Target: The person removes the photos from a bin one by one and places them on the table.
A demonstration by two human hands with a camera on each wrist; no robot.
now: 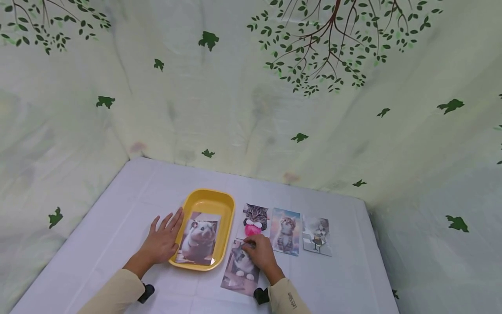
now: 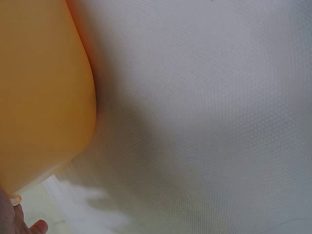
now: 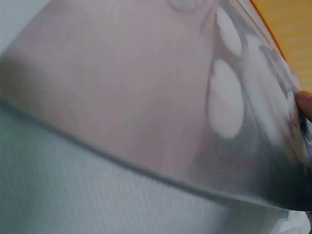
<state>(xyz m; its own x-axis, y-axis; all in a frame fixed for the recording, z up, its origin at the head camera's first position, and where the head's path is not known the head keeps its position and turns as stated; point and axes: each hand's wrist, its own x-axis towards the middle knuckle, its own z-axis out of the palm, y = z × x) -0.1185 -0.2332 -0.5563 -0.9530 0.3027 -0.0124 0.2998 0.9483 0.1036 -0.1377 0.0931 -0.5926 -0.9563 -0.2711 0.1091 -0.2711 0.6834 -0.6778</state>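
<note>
My left hand [image 1: 162,237] lies with straight fingers along the left rim of a yellow tray [image 1: 209,193]. Inside the tray is a photo card [image 1: 198,240] of a white-and-grey hamster. The tray's side wall [image 2: 44,97] fills the left of the left wrist view. Just right of the tray, my right hand [image 1: 259,250] pinches the upper edge of a photo card [image 1: 237,279] of a grey-and-white cat. In the right wrist view this card [image 3: 126,87] looks slightly bent, with its lower edge over the white cloth and a fingertip [image 3: 304,103] on its face.
Beyond my right hand lie a card with a tabby cat and pink ball [image 1: 255,218], a kitten card [image 1: 285,231] and a pale card with a small animal [image 1: 317,235], in a row. A white cloth [image 1: 337,283] covers the table; leaf-printed curtains [image 1: 235,109] surround it.
</note>
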